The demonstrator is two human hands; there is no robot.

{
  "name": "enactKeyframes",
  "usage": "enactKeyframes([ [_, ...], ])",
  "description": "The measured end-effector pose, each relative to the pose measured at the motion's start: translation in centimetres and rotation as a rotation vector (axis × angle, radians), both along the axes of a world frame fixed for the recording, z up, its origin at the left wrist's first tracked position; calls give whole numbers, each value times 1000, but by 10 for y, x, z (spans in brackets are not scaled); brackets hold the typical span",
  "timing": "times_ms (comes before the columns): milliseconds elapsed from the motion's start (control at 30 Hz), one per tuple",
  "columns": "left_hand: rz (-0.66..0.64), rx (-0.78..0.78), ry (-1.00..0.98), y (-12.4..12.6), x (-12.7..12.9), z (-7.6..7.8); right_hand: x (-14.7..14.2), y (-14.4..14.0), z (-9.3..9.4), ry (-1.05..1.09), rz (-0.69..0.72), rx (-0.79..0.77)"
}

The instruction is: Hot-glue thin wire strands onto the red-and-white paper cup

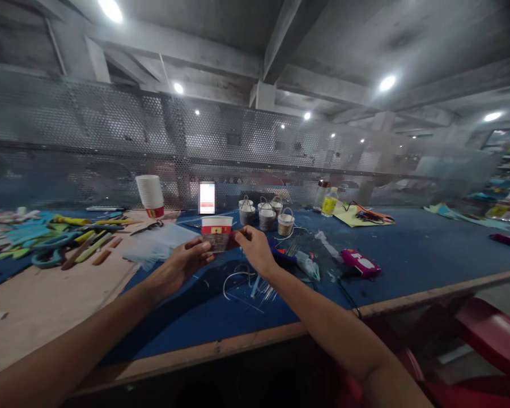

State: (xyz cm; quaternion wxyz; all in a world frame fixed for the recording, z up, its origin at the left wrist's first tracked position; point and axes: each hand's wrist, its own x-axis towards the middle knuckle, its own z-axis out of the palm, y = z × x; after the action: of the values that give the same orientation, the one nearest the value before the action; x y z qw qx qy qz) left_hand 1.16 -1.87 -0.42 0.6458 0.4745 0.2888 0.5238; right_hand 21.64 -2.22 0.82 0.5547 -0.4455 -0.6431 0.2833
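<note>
Paper cup (216, 232) held upright above blue table (408, 260)

Left hand (186, 260) and right hand (255, 246) both closed around its sides.

Held cup (216, 233): between left hand (190, 260) and right hand (252, 247), above the table (408, 266)
Cup stack (150, 196): behind-left
Small buckets (266, 214): behind-right
Glue gun (359, 263): right
Bottles (326, 199): far right, behind

Both arms outstretched, left hand (190, 256) and right hand (251, 245) fingers pinched together
</note>
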Motion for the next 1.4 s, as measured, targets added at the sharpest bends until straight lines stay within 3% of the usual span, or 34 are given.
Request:
enactKeyframes([
  [167,-9,8,53,-8,2,7,0,4,-6,-33,-25,30],
  [367,7,61,84,-6,6,3,-3,-1,-6,-100,-44,62],
  [567,70,85,150,-3,9,-1,-7,-2,-9,-109,2,98],
  [833,108,52,149,-8,9,5,-6,-5,-9,-58,83,96],
  [1033,55,30,69,-11,11,8,-5,-4,-9,-43,96,77],
  [1267,-33,49,25,3,5,-6,-4,1,-10,-35,82,82],
  [1400,-68,51,27,1,4,-5,-4,4,-9,15,110,50],
])
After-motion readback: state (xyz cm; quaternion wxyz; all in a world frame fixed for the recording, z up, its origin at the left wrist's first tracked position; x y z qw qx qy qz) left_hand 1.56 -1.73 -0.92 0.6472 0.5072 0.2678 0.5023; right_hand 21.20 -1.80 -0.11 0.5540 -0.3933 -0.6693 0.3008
